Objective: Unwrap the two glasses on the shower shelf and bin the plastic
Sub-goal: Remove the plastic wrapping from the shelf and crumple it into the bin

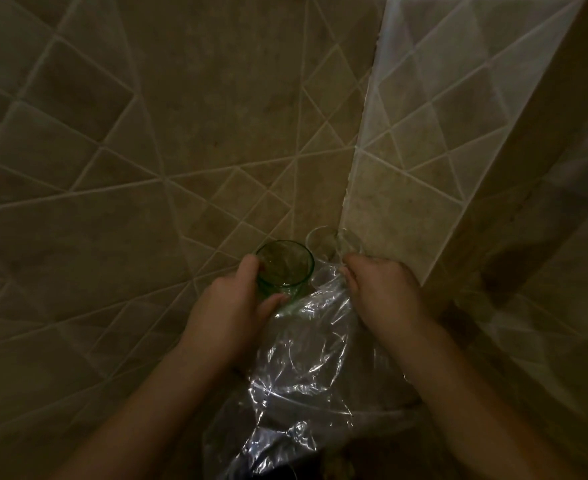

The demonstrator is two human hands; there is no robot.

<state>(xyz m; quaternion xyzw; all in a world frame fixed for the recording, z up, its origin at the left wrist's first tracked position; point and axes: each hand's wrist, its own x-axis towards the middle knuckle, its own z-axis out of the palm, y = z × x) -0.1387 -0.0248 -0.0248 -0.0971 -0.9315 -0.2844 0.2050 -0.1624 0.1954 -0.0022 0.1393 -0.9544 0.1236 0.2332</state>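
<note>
Right now we are partway through the unwrapping, in the dim tiled corner of the shower. Our left hand (232, 306) is wrapped around the green glass (283, 266), thumb on the near side and fingers curled round the far side, holding it upright with its open mouth towards us and, as far as we can tell, bare of wrapping. Our right hand (382, 289) is closed into a loose fist on the upper edge of the clear plastic (299, 368), which hangs down crumpled between our forearms and spreads wide below them. Just beyond the green glass, tight in the corner where the tiled wall (129, 150) meets the lighter tiled pillar (424, 150), we can make out the rim of a second, clear glass (323, 242); it is too faint to say whether film covers it, and the shelf under it does not show clearly. We judge that the sheet in our right hand has come off the green glass, so the step in hand is parting the two. The next move, as we see it, calls for setting the green glass down steadily beside the clear one without knocking them together, gathering the loose plastic into one hand, and then turning to the clear glass. No bin is in view, so binning must wait.
</note>
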